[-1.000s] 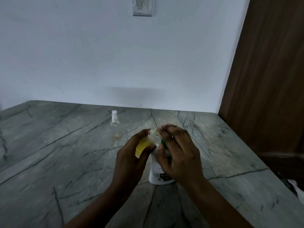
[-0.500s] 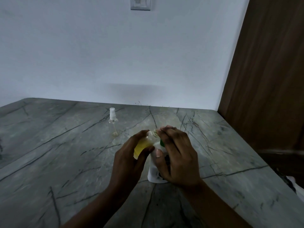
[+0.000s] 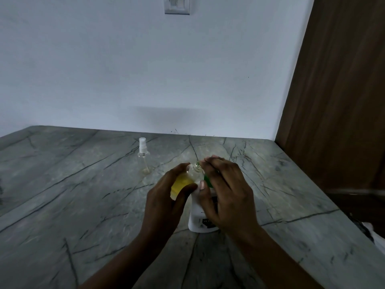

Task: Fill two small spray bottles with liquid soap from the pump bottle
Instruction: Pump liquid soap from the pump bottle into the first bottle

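1. Pump bottle (image 3: 201, 221) stands upright on the counter (image 3: 83, 195), close in front of the person; it is a white, smooth, rounded plastic body with a dark label low on its front, and a sliver of green at the pump (image 3: 208, 180) peeks out from under the fingers.
2. The right hand (image 3: 225, 190) is draped over that pump, fingers curled down together on top of it and thumb tucked against the neck. It looks set for a press, though no stream of soap shows.
3. The left hand (image 3: 166, 203) is clamped around a small clear spray bottle (image 3: 186, 180), tilted so that its bare threaded mouth sits right at the pump's nozzle, touching or nearly so.
4. Inside it sits yellow liquid, roughly half the body by my reading, with clear space above. So bottle one is under way and, I judge, not finished. Its spray cap is nowhere in view.
5. The second spray bottle (image 3: 143, 158) stands upright farther back and to the left, well apart from the hands. It is slim, transparent and capped with a white sprayer, its thin dip tube visible. It looks all but empty, with perhaps a faint tint at the base, too small to call.
6. Left to do, as I see it: top off the first, cap it, then uncap and fill the second.
7. The surface is grey-green polished stone, veined with dark cracks, under a plain white wall (image 3: 145, 69), with a brown wood-grain panel (image 3: 343, 90) at the right.
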`<action>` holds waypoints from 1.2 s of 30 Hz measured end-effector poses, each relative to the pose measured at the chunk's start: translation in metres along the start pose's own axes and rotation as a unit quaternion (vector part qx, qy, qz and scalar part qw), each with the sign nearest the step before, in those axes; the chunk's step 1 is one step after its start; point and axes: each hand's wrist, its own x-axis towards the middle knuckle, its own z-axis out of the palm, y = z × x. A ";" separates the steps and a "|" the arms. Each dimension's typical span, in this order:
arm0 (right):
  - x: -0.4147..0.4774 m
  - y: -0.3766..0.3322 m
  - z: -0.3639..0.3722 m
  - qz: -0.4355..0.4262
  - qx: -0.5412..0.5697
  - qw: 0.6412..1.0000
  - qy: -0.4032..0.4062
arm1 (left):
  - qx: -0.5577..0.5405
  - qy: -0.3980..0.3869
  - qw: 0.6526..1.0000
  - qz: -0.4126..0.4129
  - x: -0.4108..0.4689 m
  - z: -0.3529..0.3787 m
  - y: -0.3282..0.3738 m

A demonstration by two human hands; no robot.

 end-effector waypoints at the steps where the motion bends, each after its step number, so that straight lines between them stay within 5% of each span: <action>1: 0.000 0.000 0.000 -0.002 -0.002 1.000 0.002 | 0.000 0.001 1.000 -0.001 0.000 0.000 0.000; 36: 0.000 0.000 -0.003 0.006 -0.034 0.999 -0.013 | -0.033 -0.004 0.999 -0.026 0.000 0.001 0.005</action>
